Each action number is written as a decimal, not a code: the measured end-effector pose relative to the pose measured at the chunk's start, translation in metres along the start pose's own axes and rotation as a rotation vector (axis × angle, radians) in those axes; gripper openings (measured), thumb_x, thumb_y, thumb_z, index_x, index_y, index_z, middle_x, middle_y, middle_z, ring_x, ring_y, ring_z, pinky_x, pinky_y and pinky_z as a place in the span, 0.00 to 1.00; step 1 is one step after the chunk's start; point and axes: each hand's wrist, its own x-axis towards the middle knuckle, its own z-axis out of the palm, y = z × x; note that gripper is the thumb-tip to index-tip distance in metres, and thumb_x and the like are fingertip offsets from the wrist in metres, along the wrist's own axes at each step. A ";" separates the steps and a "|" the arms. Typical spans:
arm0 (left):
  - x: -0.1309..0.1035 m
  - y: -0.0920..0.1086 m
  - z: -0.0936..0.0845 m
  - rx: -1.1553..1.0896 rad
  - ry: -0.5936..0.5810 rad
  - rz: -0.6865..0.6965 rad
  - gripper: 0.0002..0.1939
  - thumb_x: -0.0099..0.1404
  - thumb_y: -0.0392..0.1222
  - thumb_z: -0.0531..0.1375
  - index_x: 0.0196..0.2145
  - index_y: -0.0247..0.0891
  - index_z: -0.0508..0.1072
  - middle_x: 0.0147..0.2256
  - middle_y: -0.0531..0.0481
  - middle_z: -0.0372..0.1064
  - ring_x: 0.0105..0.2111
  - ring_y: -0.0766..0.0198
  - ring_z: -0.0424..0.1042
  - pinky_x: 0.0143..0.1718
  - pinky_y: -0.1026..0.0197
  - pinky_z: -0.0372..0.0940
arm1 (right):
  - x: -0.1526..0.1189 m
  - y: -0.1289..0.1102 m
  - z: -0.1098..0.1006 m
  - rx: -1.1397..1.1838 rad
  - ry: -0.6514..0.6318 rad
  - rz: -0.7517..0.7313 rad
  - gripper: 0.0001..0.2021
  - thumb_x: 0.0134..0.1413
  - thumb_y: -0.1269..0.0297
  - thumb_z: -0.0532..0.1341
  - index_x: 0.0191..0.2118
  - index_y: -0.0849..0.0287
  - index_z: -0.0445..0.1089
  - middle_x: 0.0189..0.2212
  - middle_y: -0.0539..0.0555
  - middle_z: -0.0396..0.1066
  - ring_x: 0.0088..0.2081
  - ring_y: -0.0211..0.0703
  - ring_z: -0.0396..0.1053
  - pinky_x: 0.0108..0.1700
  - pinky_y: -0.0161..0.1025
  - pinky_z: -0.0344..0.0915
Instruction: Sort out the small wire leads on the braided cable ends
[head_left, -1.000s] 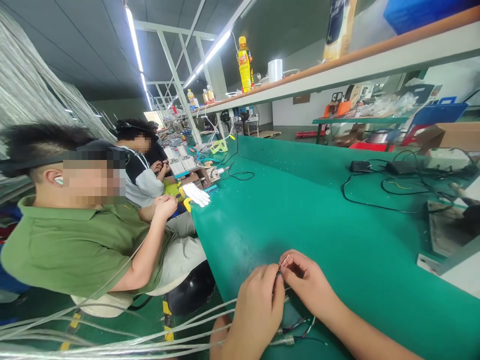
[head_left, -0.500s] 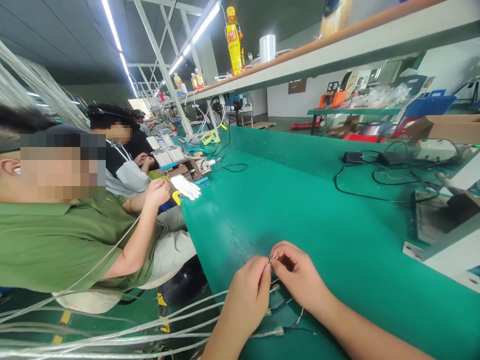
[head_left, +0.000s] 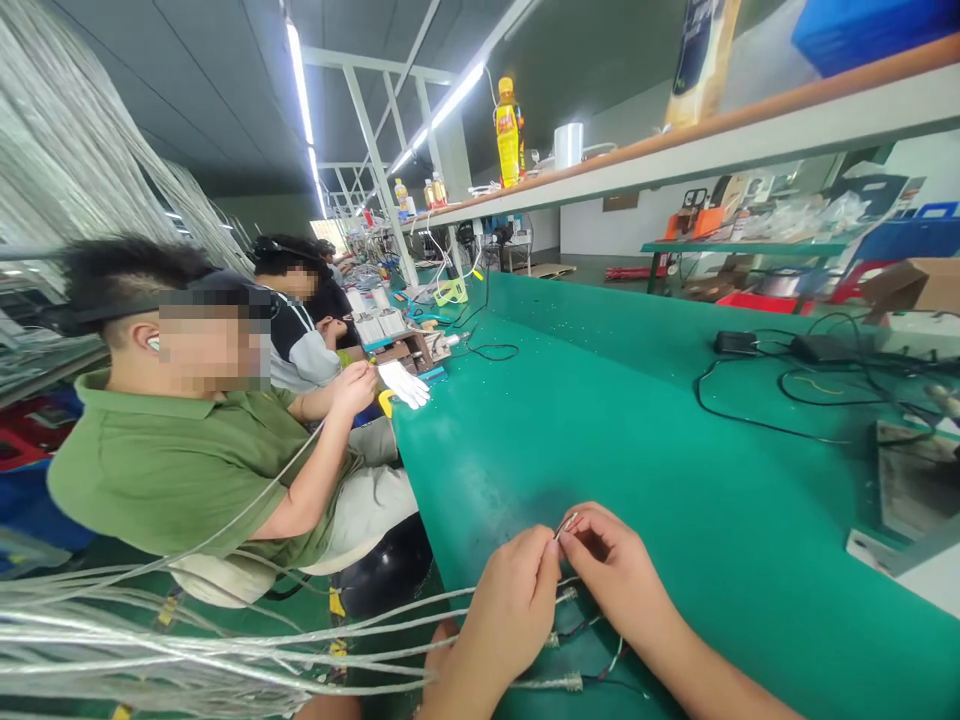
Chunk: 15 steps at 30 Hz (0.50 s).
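My left hand [head_left: 516, 595] is closed, thumb and finger pinched on thin cable wires [head_left: 568, 522] just above the green bench mat [head_left: 660, 500]. Fingertips of my right hand [head_left: 616, 568] meet it there, pinching the same dark and light wires near their tips. Below my hands, several clear-jacketed cables [head_left: 405, 606] come in from the left. Their stripped ends, such as the braided shield end [head_left: 573, 682], lie on the mat with thin coloured wires sticking out. My fingers partly cover the held wire tips.
At left a co-worker in a green shirt [head_left: 187, 470] sits holding a cable. A white glove [head_left: 403, 384] lies at the bench edge near a small machine [head_left: 401, 345]. Black adapters with cords [head_left: 736, 343] and a metal stand [head_left: 915, 480] are at right. A shelf [head_left: 637, 160] runs overhead.
The view has swung left, so the scene sits further right and lower, and more of the co-worker and cable bundle shows. My hands keep pinching the wires.
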 end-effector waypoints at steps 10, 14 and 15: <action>0.001 -0.003 0.003 0.005 0.016 -0.006 0.14 0.75 0.40 0.45 0.31 0.41 0.62 0.32 0.50 0.67 0.33 0.61 0.66 0.34 0.60 0.56 | 0.000 0.011 -0.006 -0.076 -0.063 0.028 0.08 0.59 0.60 0.59 0.31 0.54 0.71 0.37 0.54 0.72 0.38 0.47 0.70 0.43 0.41 0.68; -0.003 0.001 -0.007 -0.130 0.000 0.035 0.10 0.73 0.42 0.51 0.37 0.40 0.70 0.37 0.46 0.70 0.35 0.60 0.69 0.37 0.58 0.64 | -0.003 0.024 -0.006 -0.148 -0.037 -0.005 0.11 0.54 0.51 0.62 0.28 0.51 0.72 0.33 0.56 0.73 0.39 0.52 0.73 0.39 0.43 0.72; -0.005 0.002 -0.012 -0.141 0.011 0.054 0.09 0.73 0.44 0.53 0.40 0.40 0.71 0.41 0.45 0.71 0.37 0.61 0.70 0.39 0.58 0.67 | 0.003 0.027 0.000 -0.164 0.045 -0.004 0.10 0.51 0.49 0.64 0.27 0.48 0.72 0.30 0.56 0.73 0.38 0.54 0.74 0.35 0.44 0.73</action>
